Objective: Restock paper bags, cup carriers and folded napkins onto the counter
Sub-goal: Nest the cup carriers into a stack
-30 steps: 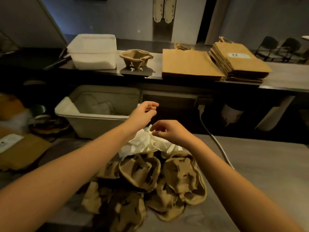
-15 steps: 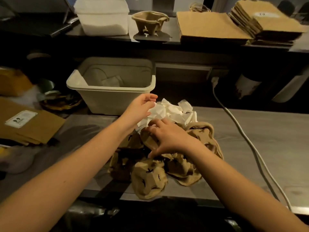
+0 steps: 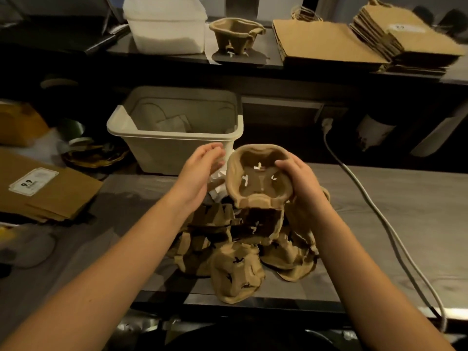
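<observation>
A heap of brown moulded-pulp cup carriers [image 3: 238, 264] lies nearest on the grey wood-grain surface [image 3: 405, 224]. The right hand [image 3: 301, 183] grips one lifted pulp carrier [image 3: 258, 178] by its edge, tilted with its cups facing the camera, probably to free it from the heap. The left hand [image 3: 200, 173] is open and empty beside it, over crumpled white napkins [image 3: 217, 184]. Beyond a beige plastic bin [image 3: 177, 150], one upright pulp carrier [image 3: 234, 34] and flat brown paper bags [image 3: 326, 44] sit on the raised dark surface [image 3: 273, 60], likely the restock spot.

Cannot see more than scraps of the crumpled white paper napkins [image 3: 218, 183] behind the left grip [image 3: 200, 171] and the raised brown moulded-pulp cup carrier [image 3: 255, 184]. Nor the fingers of the right grip [image 3: 301, 181] behind it. Cannot read the fine print on the white rectangular label [image 3: 33, 182]. Cannot follow the blurred stack of brown paper bags [image 3: 415, 39] past the right edge.
</observation>
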A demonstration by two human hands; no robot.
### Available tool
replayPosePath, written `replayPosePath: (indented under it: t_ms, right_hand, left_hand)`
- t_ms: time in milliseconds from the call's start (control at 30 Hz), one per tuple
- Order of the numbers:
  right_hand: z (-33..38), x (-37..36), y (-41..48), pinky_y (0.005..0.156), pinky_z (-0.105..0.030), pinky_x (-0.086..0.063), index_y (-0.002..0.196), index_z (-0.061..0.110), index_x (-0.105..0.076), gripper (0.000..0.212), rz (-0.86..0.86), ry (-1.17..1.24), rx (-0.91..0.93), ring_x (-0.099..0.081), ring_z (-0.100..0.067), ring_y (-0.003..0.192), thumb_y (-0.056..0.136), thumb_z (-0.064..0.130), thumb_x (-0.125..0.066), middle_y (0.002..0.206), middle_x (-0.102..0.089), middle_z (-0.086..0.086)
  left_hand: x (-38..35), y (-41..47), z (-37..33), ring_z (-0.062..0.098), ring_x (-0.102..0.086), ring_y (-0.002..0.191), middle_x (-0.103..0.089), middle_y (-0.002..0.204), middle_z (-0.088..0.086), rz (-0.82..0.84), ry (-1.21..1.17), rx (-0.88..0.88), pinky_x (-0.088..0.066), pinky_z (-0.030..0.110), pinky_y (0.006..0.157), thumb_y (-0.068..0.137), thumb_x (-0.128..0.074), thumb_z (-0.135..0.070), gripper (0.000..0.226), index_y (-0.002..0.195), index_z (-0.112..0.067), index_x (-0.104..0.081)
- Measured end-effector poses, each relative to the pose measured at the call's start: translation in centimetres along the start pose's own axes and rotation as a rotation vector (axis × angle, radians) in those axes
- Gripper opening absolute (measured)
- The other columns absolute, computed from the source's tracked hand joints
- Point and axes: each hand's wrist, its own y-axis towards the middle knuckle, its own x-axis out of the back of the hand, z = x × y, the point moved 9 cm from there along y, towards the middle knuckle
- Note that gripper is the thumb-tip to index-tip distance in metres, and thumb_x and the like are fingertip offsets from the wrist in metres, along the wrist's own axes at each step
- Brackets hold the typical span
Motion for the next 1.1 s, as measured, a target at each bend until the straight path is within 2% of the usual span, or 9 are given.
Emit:
replayPosePath:
  t_ms: [100,200,367,467,533,600,767,900,1100]
  right_hand:
    - [-0.3,-0.3,-0.1,0.057,-0.014,-0.051,0.090,0.031,-0.058,0.020,-0.006,0.041,-0.026,-0.064,0.000,0.069,0.095,0.018,-0.044,0.087,-0.063,0.006]
    - [-0.6,-1.5,-0.3,0.071,-0.020,-0.051,0.093,0.032,-0.056,0.015,0.056,-0.091,-0.023,-0.061,-0.009,0.086,0.096,0.024,-0.044,0.094,-0.061,0.005]
    - [0.0,-0.7,-0.7,0.081,-0.018,-0.043,0.091,0.032,-0.056,0.031,-0.044,-0.338,0.111,-0.055,-0.005,0.096,0.100,0.037,-0.027,0.093,-0.059,0.013]
    - [-0.4,1.6,-0.5,0.089,-0.019,-0.035,0.108,0.024,-0.060,0.032,-0.204,-0.956,0.190,-0.043,-0.015,0.118,0.095,0.044,-0.038,0.113,-0.054,0.010]
    - [-2.9,2.0,0.1,0.105,-0.036,-0.028,0.118,0.021,-0.058,0.042,-0.115,-1.441,0.074,-0.025,-0.025,0.133,0.089,0.051,-0.047,0.138,-0.040,-0.001]
    - [-5.0,2.0,0.3,0.111,-0.045,-0.019,0.117,0.020,-0.058,0.045,-0.018,-1.580,-0.057,-0.015,-0.031,0.138,0.086,0.052,-0.053,0.148,-0.028,-0.008]
    - [-4.7,1.5,0.7,0.109,-0.045,-0.025,0.114,0.016,-0.057,0.035,-0.091,-1.468,0.001,-0.025,-0.029,0.134,0.087,0.039,-0.055,0.139,-0.041,-0.006]
    - [-0.7,2.7,0.5,0.069,-0.025,-0.044,0.095,0.022,-0.053,0.010,-0.223,-1.006,0.098,-0.052,-0.010,0.088,0.088,0.028,-0.057,0.097,-0.057,0.004]
    - [5.3,6.0,-0.7,0.064,-0.015,-0.045,0.094,0.022,-0.050,0.010,-0.444,-0.526,0.327,-0.053,-0.003,0.074,0.089,0.019,-0.059,0.081,-0.052,0.012]
  left_hand:
    - [-1.6,-0.9,2.4,0.015,-0.066,0.078,-0.063,0.097,0.003,0.163,-0.026,0.234,-0.056,0.033,0.066,0.094,-0.045,-0.042,0.035,0.117,-0.017,-0.055]
    - [-2.7,-2.0,4.4,0.020,-0.068,0.088,-0.071,0.099,0.007,0.268,-0.063,0.378,-0.055,0.034,0.074,0.092,-0.041,-0.052,0.044,0.111,-0.020,-0.064]
    - [-1.8,-2.0,5.6,0.027,-0.062,0.108,-0.065,0.118,0.014,0.236,-0.129,0.443,-0.051,0.040,0.089,0.093,-0.047,-0.039,0.043,0.128,-0.014,-0.055]
    - [0.2,-1.3,4.9,0.026,-0.065,0.100,-0.069,0.108,0.013,0.131,-0.201,0.409,-0.052,0.038,0.081,0.095,-0.046,-0.034,0.036,0.123,-0.013,-0.058]
    - [1.3,-1.1,4.1,0.025,-0.066,0.095,-0.070,0.101,0.011,0.071,-0.202,0.372,-0.051,0.036,0.073,0.095,-0.046,-0.034,0.031,0.117,-0.016,-0.059]
    - [1.9,-0.9,3.7,0.025,-0.065,0.092,-0.069,0.099,0.011,0.034,-0.182,0.341,-0.051,0.035,0.071,0.095,-0.046,-0.034,0.026,0.111,-0.017,-0.059]
    - [1.9,-1.1,3.9,0.023,-0.068,0.087,-0.071,0.095,0.009,0.055,-0.178,0.345,-0.051,0.034,0.065,0.095,-0.047,-0.034,0.027,0.113,-0.018,-0.059]
    - [2.4,-0.7,3.9,0.024,-0.067,0.091,-0.070,0.103,0.010,0.006,-0.169,0.321,-0.052,0.036,0.066,0.095,-0.048,-0.033,0.030,0.119,-0.017,-0.057]
    - [2.6,-0.3,3.8,0.026,-0.062,0.100,-0.066,0.112,0.009,-0.080,-0.128,0.292,-0.050,0.042,0.083,0.092,-0.053,-0.035,0.033,0.123,-0.021,-0.053]
